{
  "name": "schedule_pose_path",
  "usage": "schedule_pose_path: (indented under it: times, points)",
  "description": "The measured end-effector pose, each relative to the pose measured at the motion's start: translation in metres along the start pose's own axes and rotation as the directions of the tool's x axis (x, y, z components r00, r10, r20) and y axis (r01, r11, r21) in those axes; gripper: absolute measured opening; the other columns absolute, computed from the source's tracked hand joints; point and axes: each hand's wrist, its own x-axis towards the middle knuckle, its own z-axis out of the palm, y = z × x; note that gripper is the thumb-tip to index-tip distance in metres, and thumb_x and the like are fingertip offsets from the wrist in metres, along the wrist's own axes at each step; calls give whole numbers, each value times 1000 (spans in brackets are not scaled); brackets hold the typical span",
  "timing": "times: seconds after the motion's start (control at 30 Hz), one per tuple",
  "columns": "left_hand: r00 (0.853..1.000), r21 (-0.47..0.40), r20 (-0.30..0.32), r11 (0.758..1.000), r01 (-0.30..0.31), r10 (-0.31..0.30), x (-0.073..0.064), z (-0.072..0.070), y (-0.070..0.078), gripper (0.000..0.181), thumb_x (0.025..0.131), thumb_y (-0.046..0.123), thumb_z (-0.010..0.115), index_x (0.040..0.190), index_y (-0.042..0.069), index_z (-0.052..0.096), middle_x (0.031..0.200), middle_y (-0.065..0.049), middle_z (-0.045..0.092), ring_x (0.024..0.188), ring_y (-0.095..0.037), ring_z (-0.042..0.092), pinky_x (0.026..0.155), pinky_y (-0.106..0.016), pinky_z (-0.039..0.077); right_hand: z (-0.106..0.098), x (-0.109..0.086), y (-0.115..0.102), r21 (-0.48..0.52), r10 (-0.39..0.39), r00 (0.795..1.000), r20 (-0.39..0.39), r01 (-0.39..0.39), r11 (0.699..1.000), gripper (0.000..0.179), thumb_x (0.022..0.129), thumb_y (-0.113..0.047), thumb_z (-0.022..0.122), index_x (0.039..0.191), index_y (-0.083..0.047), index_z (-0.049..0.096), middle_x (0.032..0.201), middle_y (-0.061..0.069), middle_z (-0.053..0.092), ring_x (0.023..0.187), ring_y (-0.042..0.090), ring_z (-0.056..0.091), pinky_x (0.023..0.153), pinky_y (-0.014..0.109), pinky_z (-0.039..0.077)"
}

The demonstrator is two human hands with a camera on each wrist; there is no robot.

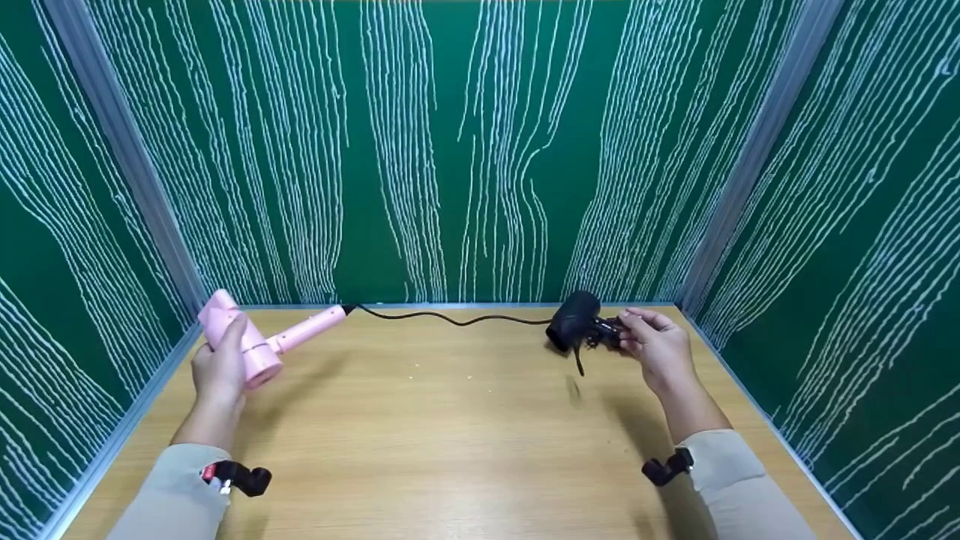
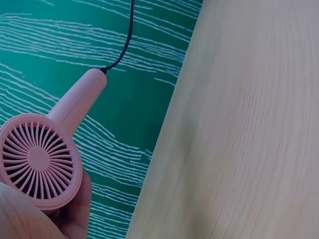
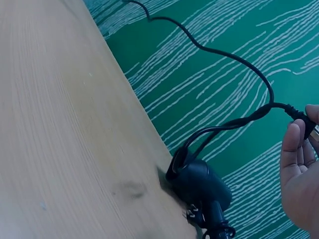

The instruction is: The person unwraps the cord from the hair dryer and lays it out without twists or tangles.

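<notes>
My left hand (image 1: 216, 367) grips a pink hair dryer (image 1: 259, 364) round its barrel, above the table. Its handle points up and right, and its slatted round grille (image 2: 39, 158) faces the left wrist camera. A thin black cord (image 1: 457, 322) runs from the handle end toward the right. My right hand (image 1: 664, 349) pinches a black plug (image 3: 308, 125) with metal prongs between thumb and fingers. Near that hand, a black hair dryer (image 1: 576, 313) lies by the back edge. In the right wrist view, twisted cord (image 3: 239, 122) loops at the mouth of its barrel.
A wooden table (image 1: 450, 450) spans the space between both arms. Green walls (image 1: 465, 247) with pale wavy lines enclose it at the back and sides, with grey metal posts (image 1: 739, 172) at the corners. A few tiny light specks lie mid-table.
</notes>
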Motion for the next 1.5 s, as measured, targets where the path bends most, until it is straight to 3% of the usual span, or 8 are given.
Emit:
schedule_pose_path:
  times: [0.1, 0.33, 0.53, 0.73, 0.87, 0.97, 1.23, 1.5]
  points:
    - [1000, -3, -4, 1000, 5, -5, 3, -7, 0, 93, 102, 77, 68, 169, 19, 42, 133, 5, 64, 113, -11, 68, 84, -25, 67, -4, 1, -2, 12, 8, 1000, 12, -8, 1000, 16, 106, -10, 81, 96, -22, 83, 84, -5, 78, 68, 7, 69, 66, 22, 64]
    - [999, -6, -24, 999, 41, -41, 10, -21, 2, 99, 102, 77, 67, 179, 26, 31, 157, 2, 58, 130, -14, 63, 87, -25, 66, -13, 0, -8, 5, 37, 999, 24, -37, 999, 13, 107, -11, 80, 98, -20, 82, 86, -3, 76, 68, 9, 70, 67, 23, 65]
    - [997, 37, -35, 996, 76, -75, 15, -35, 1, 100, 102, 79, 65, 180, 26, 30, 150, 3, 58, 133, -17, 61, 87, -31, 69, -23, 4, -11, -2, 31, 999, 25, -31, 1000, 16, 106, -11, 80, 97, -22, 84, 89, -5, 75, 70, 8, 70, 67, 20, 64]
    - [994, 53, -59, 994, 96, -93, 18, -47, 2, 106, 101, 82, 64, 181, 24, 25, 157, 1, 55, 139, -19, 59, 88, -31, 69, -36, 11, -13, 2, 13, 1000, -20, -13, 1000, 13, 108, -12, 78, 100, -20, 84, 94, -8, 74, 77, 7, 69, 69, 19, 63]
    - [993, 38, -73, 995, 97, -94, 21, -55, 0, 105, 101, 80, 65, 181, 25, 25, 148, 4, 57, 134, -17, 60, 89, -33, 70, -45, 15, -16, 17, 12, 999, -51, -11, 1000, 9, 108, -13, 79, 103, -20, 83, 98, -8, 74, 78, 7, 70, 71, 19, 64]
    - [992, 74, -99, 994, 82, -75, 24, -61, -3, 105, 102, 80, 64, 179, 20, 28, 143, 3, 57, 125, -14, 62, 83, -26, 68, -52, 15, -18, 33, 11, 998, -65, -9, 999, 6, 108, -13, 79, 108, -19, 82, 98, -7, 75, 80, 7, 70, 72, 20, 64]
    - [989, 106, -110, 988, 111, -99, 32, -71, -6, 110, 102, 84, 58, 182, 20, 17, 174, -6, 45, 142, -23, 58, 82, -25, 68, -70, 20, -31, 137, 65, 992, -107, -50, 989, 7, 106, -9, 80, 111, -14, 80, 100, -2, 78, 85, 11, 75, 78, 24, 68]
    - [984, 48, -124, 990, 135, -128, 41, -82, -1, 109, 102, 84, 59, 183, 27, 13, 177, -3, 42, 150, -23, 56, 96, -34, 68, -85, 26, -44, 194, 88, 986, -138, -61, 979, 8, 105, -5, 80, 110, -11, 79, 99, 3, 79, 84, 15, 77, 79, 27, 69]
